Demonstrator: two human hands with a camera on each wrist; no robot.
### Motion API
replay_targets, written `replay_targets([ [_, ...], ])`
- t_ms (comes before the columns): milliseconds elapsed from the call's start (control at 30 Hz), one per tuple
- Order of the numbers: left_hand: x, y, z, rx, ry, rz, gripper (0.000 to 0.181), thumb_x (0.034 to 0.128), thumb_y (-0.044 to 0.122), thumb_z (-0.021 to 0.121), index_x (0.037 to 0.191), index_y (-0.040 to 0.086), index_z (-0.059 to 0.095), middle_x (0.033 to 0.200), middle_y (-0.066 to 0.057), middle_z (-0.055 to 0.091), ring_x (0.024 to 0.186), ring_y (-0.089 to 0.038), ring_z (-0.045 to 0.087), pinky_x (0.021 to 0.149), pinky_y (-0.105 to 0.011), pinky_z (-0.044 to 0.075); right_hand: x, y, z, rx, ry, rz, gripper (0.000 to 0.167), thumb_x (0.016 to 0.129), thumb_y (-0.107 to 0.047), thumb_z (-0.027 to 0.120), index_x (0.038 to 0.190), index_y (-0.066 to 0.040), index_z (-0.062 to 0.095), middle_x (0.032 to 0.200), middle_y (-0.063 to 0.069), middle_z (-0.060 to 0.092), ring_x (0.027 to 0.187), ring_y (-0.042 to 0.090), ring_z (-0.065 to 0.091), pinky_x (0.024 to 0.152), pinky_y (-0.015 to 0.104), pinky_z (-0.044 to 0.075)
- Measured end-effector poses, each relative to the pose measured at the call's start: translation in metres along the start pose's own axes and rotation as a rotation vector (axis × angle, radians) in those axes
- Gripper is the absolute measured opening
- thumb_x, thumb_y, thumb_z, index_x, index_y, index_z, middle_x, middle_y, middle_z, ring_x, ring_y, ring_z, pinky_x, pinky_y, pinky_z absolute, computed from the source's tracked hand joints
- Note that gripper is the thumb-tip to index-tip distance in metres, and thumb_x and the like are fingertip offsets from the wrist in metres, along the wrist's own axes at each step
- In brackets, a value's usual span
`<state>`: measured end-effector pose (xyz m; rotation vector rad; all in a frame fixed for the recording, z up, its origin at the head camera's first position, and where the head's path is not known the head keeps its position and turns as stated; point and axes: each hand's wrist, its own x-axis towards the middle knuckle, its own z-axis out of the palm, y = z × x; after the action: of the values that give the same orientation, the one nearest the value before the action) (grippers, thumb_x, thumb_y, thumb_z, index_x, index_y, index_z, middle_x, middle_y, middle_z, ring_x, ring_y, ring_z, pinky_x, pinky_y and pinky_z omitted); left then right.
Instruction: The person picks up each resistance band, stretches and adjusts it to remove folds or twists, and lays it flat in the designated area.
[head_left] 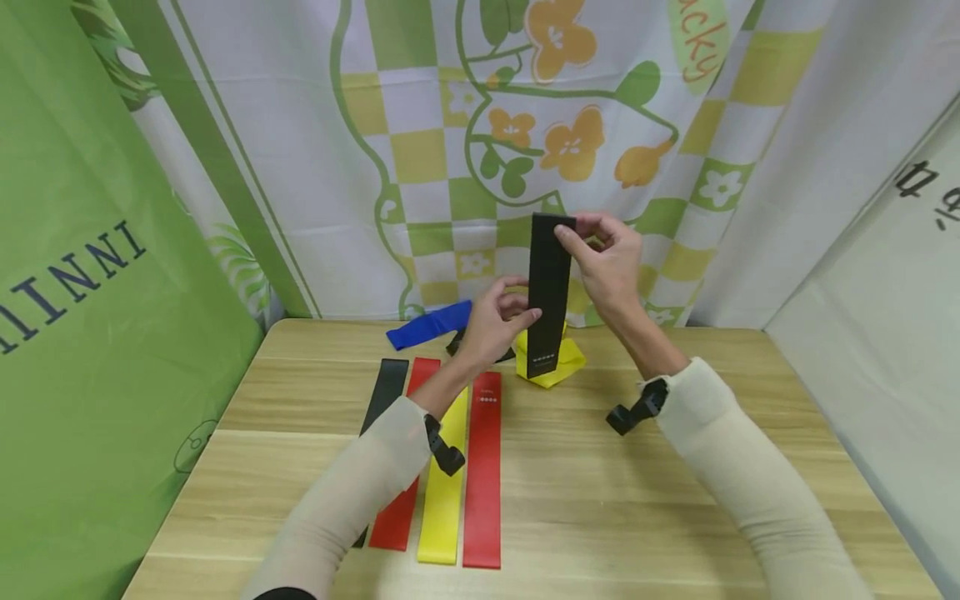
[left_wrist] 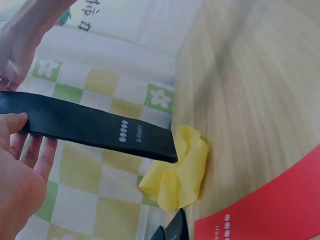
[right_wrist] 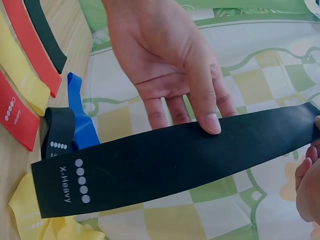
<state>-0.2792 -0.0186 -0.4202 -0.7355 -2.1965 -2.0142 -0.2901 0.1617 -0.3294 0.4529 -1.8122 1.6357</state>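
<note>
A black resistance band (head_left: pixel 550 292), marked "X-Heavy" with a row of white dots, hangs nearly upright above the back of the table. At its top end my right hand (head_left: pixel 611 254) pinches it between thumb and fingers. My left hand (head_left: pixel 495 321) pinches its left edge about midway down, thumb in front and fingers behind, as the right wrist view also shows on the band (right_wrist: pixel 165 160). Beneath the band's lower end lies a crumpled yellow band (head_left: pixel 562 365). Behind the left hand, a blue band (head_left: pixel 431 323) and another black band (right_wrist: pixel 61 132) lie near the back edge.
Flat bands lie side by side at the left of the wooden table (head_left: pixel 637 517): a black one (head_left: pixel 384 383), a red one (head_left: pixel 393 525), a yellow one (head_left: pixel 441 517) and another red one (head_left: pixel 482 483). A patterned curtain (head_left: pixel 420 167) hangs behind the table's back edge.
</note>
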Motion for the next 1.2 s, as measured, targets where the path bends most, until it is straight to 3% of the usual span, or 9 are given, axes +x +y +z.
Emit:
replay_targets([
  [300, -0.024, 0.003, 0.007, -0.108, -0.031, 0.023, 0.049, 0.0986, 0.003, 0.071, 0.142, 0.002, 0.048, 0.104, -0.02, 0.073, 0.097, -0.019, 0.073, 0.088, -0.03, 0.061, -0.005, -0.018, -0.003, 0.03, -0.055, 0.002, 0.013, 0.091, 0.002, 0.081, 0.099, 0.008, 0.073, 0.077, -0.012, 0.07, 0.062, 0.004, 0.059, 0.055, 0.017, 0.049],
  [500, -0.04, 0.005, 0.006, -0.14, -0.002, 0.073, 0.062, 0.0984, 0.0, 0.071, 0.152, -0.001, 0.039, 0.106, -0.024, 0.071, 0.094, -0.012, 0.072, 0.08, -0.024, 0.058, -0.008, -0.028, -0.007, 0.06, -0.077, 0.079, 0.009, 0.092, 0.0, 0.08, 0.099, 0.001, 0.075, 0.078, -0.006, 0.072, 0.062, 0.008, 0.064, 0.057, 0.021, 0.056],
  [600, -0.05, 0.009, 0.004, -0.139, 0.0, 0.1, 0.063, 0.0982, -0.001, 0.071, 0.152, 0.001, 0.038, 0.11, -0.026, 0.069, 0.095, -0.017, 0.072, 0.081, -0.024, 0.06, -0.009, -0.031, -0.01, 0.079, -0.094, 0.111, 0.01, 0.093, -0.001, 0.08, 0.102, 0.0, 0.075, 0.079, -0.003, 0.073, 0.062, 0.01, 0.066, 0.058, 0.023, 0.058],
  [800, -0.069, 0.016, 0.003, -0.076, -0.057, 0.162, 0.049, 0.0972, -0.004, 0.072, 0.142, 0.002, 0.052, 0.121, -0.023, 0.065, 0.104, -0.039, 0.072, 0.077, -0.024, 0.061, -0.01, -0.029, -0.016, 0.116, -0.157, 0.149, 0.018, 0.094, 0.001, 0.079, 0.111, 0.001, 0.074, 0.078, -0.001, 0.073, 0.062, 0.01, 0.069, 0.059, 0.023, 0.06],
  [900, -0.078, 0.02, 0.004, -0.064, -0.094, 0.163, 0.039, 0.0969, -0.004, 0.072, 0.134, 0.001, 0.062, 0.126, -0.021, 0.066, 0.105, -0.034, 0.072, 0.067, -0.02, 0.056, -0.013, -0.028, -0.019, 0.098, -0.194, 0.162, 0.023, 0.094, 0.0, 0.078, 0.116, 0.001, 0.073, 0.08, -0.002, 0.074, 0.063, 0.01, 0.069, 0.06, 0.023, 0.06],
  [1000, -0.085, 0.024, 0.005, -0.076, -0.144, 0.13, 0.032, 0.0979, -0.003, 0.07, 0.13, 0.0, 0.069, 0.127, -0.018, 0.069, 0.1, -0.02, 0.069, 0.058, -0.02, 0.046, -0.017, -0.025, -0.021, 0.086, -0.218, 0.174, 0.023, 0.094, -0.001, 0.079, 0.115, 0.003, 0.071, 0.08, -0.002, 0.074, 0.063, 0.01, 0.068, 0.06, 0.023, 0.059],
  [1033, -0.088, 0.024, 0.006, -0.076, -0.16, 0.12, 0.03, 0.0986, -0.002, 0.07, 0.129, 0.0, 0.07, 0.126, -0.017, 0.07, 0.088, -0.015, 0.067, 0.054, -0.021, 0.04, -0.018, -0.024, -0.022, 0.086, -0.227, 0.176, 0.021, 0.094, -0.001, 0.078, 0.114, 0.005, 0.071, 0.08, -0.001, 0.074, 0.064, 0.01, 0.068, 0.061, 0.023, 0.059],
  [1133, -0.094, 0.027, 0.007, -0.077, -0.21, 0.084, 0.028, 0.1003, 0.0, 0.069, 0.128, 0.001, 0.073, 0.126, -0.014, 0.073, 0.058, -0.009, 0.047, 0.049, -0.023, 0.033, -0.022, -0.021, -0.024, 0.066, -0.257, 0.176, 0.015, 0.096, -0.001, 0.077, 0.107, 0.007, 0.072, 0.083, -0.001, 0.075, 0.067, 0.011, 0.069, 0.063, 0.023, 0.059],
  [1200, -0.098, 0.029, 0.007, -0.063, -0.236, 0.061, 0.028, 0.1011, 0.002, 0.068, 0.129, 0.003, 0.074, 0.13, -0.011, 0.073, 0.051, -0.01, 0.036, 0.047, -0.023, 0.03, -0.026, -0.021, -0.026, 0.039, -0.281, 0.182, 0.015, 0.097, -0.003, 0.077, 0.105, 0.009, 0.072, 0.085, -0.002, 0.075, 0.07, 0.011, 0.069, 0.065, 0.022, 0.059],
])
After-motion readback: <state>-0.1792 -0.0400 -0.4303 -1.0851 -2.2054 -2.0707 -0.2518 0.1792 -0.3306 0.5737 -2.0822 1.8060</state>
